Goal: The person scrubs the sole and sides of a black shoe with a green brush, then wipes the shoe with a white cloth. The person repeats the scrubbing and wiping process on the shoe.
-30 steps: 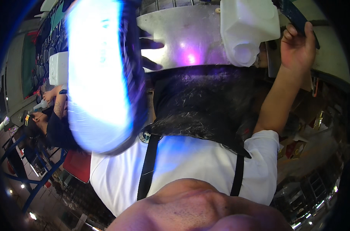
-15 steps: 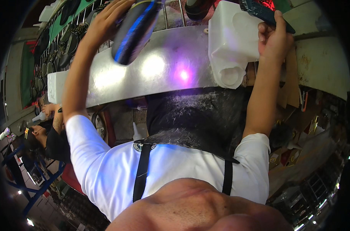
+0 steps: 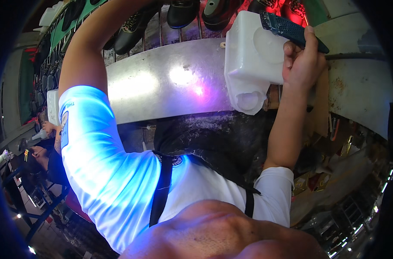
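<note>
My right hand [image 3: 304,60] is closed around the handle of a dark teal brush [image 3: 287,29], its head pointing left. The brush is over a white plastic jug [image 3: 239,56] lying on the metal ledge, its spout toward me. My left arm [image 3: 86,52] stretches up and forward past the upper edge of the picture. The left hand lies outside the picture, so what it holds cannot be seen. Several black shoes [image 3: 183,15] stand on the bars of a rack beyond the ledge, near where that arm leaves the view.
A curved metal ledge [image 3: 162,93] runs in front of me, lit by white and purple spots. Red light falls on shoes [image 3: 293,13] at the far right. Another person [image 3: 45,157] works at the far left. A metal panel [image 3: 356,86] is at the right.
My left hand has moved up and out of view, and the black shoe with a blue stripe that it held is gone from sight. The right hand still grips the brush.
</note>
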Available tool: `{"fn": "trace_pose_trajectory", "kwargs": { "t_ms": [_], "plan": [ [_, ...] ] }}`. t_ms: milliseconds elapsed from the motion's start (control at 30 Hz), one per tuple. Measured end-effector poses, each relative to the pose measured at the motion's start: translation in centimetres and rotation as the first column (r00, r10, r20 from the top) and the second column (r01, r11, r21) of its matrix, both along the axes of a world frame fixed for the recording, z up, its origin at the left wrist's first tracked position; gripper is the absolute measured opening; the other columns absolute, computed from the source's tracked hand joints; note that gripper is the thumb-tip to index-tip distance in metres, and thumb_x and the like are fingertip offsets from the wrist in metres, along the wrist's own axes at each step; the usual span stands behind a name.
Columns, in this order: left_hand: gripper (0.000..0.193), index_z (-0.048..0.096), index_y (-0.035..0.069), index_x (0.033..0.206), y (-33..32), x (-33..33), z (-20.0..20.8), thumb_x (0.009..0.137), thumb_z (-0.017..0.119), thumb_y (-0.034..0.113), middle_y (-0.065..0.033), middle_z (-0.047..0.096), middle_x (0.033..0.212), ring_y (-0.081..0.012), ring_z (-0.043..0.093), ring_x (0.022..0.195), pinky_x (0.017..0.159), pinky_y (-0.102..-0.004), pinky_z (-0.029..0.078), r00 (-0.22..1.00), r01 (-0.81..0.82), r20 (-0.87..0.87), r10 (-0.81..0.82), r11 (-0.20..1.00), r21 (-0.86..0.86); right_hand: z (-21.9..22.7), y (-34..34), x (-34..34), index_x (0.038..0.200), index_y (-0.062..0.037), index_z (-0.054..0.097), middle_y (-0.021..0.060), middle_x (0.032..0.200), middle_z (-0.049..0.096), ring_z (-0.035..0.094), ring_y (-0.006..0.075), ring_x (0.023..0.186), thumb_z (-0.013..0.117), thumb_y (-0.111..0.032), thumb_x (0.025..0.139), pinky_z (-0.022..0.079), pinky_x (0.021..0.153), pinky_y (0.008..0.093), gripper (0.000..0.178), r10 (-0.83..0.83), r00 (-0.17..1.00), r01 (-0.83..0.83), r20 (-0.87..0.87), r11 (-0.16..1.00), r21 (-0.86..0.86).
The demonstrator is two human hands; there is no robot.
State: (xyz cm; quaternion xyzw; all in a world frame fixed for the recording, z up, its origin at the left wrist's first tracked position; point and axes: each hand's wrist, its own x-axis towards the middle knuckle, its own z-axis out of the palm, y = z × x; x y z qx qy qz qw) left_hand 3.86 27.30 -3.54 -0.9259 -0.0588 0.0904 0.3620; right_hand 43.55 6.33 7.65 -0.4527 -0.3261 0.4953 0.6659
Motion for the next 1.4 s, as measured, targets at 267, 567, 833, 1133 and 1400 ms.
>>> {"fn": "trace_pose_trajectory", "kwargs": {
  "t_ms": [267, 567, 833, 1133, 1400],
  "plan": [
    [0.084, 0.039, 0.012, 0.155, -11.5, 3.5, 4.9, 0.076, 0.066, 0.008, -0.014, 0.038, 0.16, -0.0424, 0.028, 0.15, 0.123, -0.0605, 0.021, 0.709, -0.538, 0.35, 0.613, 0.79, -0.294, -0.2, 0.0, 0.2, 0.084, 0.0033, 0.059, 0.0085, 0.063, 0.057, 0.053, 0.0166, 0.047, 0.068, -0.022, 0.097, 0.031, 0.037, 0.0264, 0.03, -0.037, 0.999, 0.037, 0.035, 0.999, 0.01],
    [0.049, 0.066, 0.009, 0.132, -37.4, 6.1, -1.9, 0.083, 0.066, 0.002, -0.0149, 0.064, 0.138, -0.033, 0.063, 0.126, 0.105, -0.0424, 0.052, -0.007, -0.171, 0.654, 0.757, 0.643, -0.746, -1.5, -3.8, 2.5, 0.105, 0.0107, 0.066, 0.0151, 0.083, 0.069, 0.059, 0.0162, 0.058, 0.072, -0.021, 0.096, 0.041, 0.045, 0.0269, 0.034, 0.36, 0.932, -0.347, 0.029, 0.872, 0.346],
    [0.038, 0.061, -0.008, 0.129, -44.1, 8.0, -4.5, 0.092, 0.056, -0.01, -0.0237, 0.06, 0.135, -0.0269, 0.07, 0.11, 0.087, -0.0345, 0.061, -0.315, 0.141, 0.584, 0.748, 0.646, -0.75, -0.8, -11.5, 7.3, 0.103, -0.0011, 0.069, 0.0146, 0.107, 0.07, 0.061, 0.0215, 0.102, 0.077, 0.002, 0.086, 0.048, 0.094, 0.0354, 0.018, 0.264, 0.412, -0.687, 0.872, 0.719, 0.107],
    [0.04, 0.059, -0.008, 0.128, -45.5, 9.4, -4.4, 0.09, 0.054, -0.014, -0.023, 0.064, 0.128, -0.0275, 0.07, 0.106, 0.081, -0.0339, 0.06, -0.292, 0.24, 0.645, 0.706, 0.707, -0.666, -4.0, -13.4, 3.9, 0.123, 0.001, 0.067, 0.0092, 0.11, 0.072, 0.069, 0.0138, 0.089, 0.076, -0.008, 0.092, 0.057, 0.077, 0.0263, 0.034, 0.249, 0.432, -0.259, 0.867, 0.955, -0.145],
    [0.046, 0.059, 0.0, 0.136, -47.4, 17.6, -8.2, 0.09, 0.065, 0.007, -0.0236, 0.067, 0.125, -0.0399, 0.067, 0.11, 0.096, -0.0449, 0.055, 0.341, 0.115, 0.246, 0.907, 0.219, -0.969, -15.2, -22.3, 7.3, 0.126, 0.0103, 0.063, 0.0255, 0.123, 0.07, 0.073, 0.0294, 0.104, 0.055, -0.009, 0.105, 0.06, 0.091, 0.0373, 0.03, 0.392, 0.882, -0.356, 0.26, 0.918, -0.175]
  ]
}}
